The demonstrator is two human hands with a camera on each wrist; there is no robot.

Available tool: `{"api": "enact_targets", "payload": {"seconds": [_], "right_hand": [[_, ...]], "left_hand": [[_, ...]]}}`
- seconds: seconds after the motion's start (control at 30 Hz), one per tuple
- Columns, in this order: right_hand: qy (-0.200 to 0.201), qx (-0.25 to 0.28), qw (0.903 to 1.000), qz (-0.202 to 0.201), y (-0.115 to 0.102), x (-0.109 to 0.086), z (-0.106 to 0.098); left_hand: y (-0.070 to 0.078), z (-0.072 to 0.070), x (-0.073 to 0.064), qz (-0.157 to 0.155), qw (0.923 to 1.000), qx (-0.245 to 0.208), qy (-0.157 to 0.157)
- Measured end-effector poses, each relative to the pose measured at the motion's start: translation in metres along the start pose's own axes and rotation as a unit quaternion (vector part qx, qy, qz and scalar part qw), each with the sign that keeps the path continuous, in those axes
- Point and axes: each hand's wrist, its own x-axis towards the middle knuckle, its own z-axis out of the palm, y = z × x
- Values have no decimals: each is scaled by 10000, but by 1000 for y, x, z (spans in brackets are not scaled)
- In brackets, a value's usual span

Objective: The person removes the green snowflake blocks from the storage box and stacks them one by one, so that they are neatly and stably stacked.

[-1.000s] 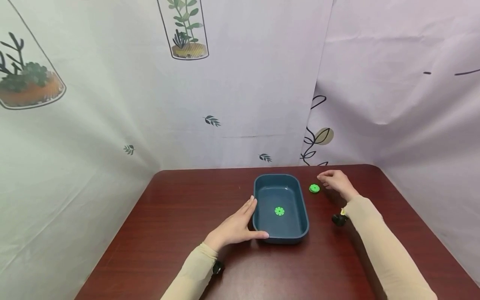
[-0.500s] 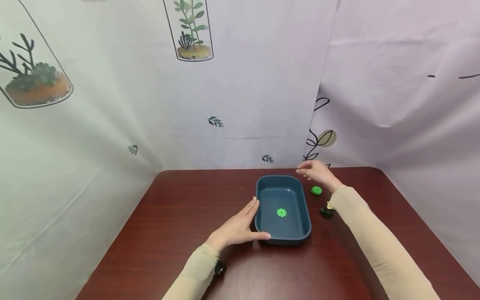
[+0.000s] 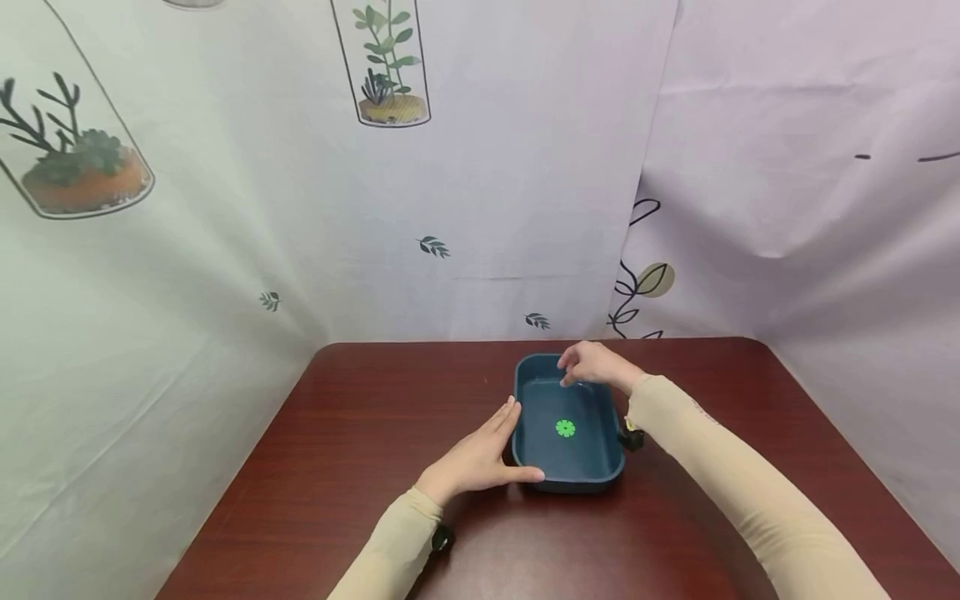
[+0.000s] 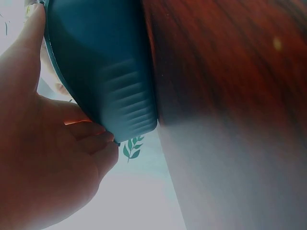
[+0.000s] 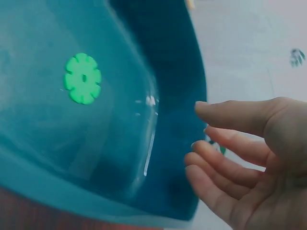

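Note:
A dark blue-green rectangular basin (image 3: 577, 475) stands on the table. One flat green notched disc (image 3: 565, 428) with a small centre hole, like a snowflake building piece, lies on its floor. My left hand (image 3: 476, 458) rests at the basin's near left corner, straight fingers along the left rim and thumb on the near rim. Over the basin's far end is my right hand (image 3: 596, 365). In the right wrist view, its loosely bent fingers (image 5: 216, 167) and its thumb stand apart with nothing between them.
The reddish-brown wooden table (image 3: 405, 400) extends around the basin. Behind it hangs a pale cloth backdrop (image 3: 480, 167) with printed plants. My right sleeve (image 3: 742, 483) crosses the table's right side and covers the spot just right of the basin.
My right hand has moved left from beside the green discs on the table to above the basin. Those discs are now hidden behind the right arm. The left hand keeps its place.

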Motion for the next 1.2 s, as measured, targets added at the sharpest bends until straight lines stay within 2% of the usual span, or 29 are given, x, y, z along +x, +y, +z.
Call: {"api": "enact_targets", "payload": {"seconds": [0.33,0.5,0.67,1.2], "right_hand": [[-865,-782,9925,361,-4,-1,27],[-1228,-872,9880,348,-4,-1,31],[-1407,-820,9856,454,-8,-1,33],[-1689,-1190,9765,605,-18,-1,40]], "left_hand": [[-1,3,-3,53,10000,57,2],[0,2,-3,62,10000,37,-5],[0,-1,-3,48,10000,53,-2],[2,-2,-3,116,9998,184,2]]}}
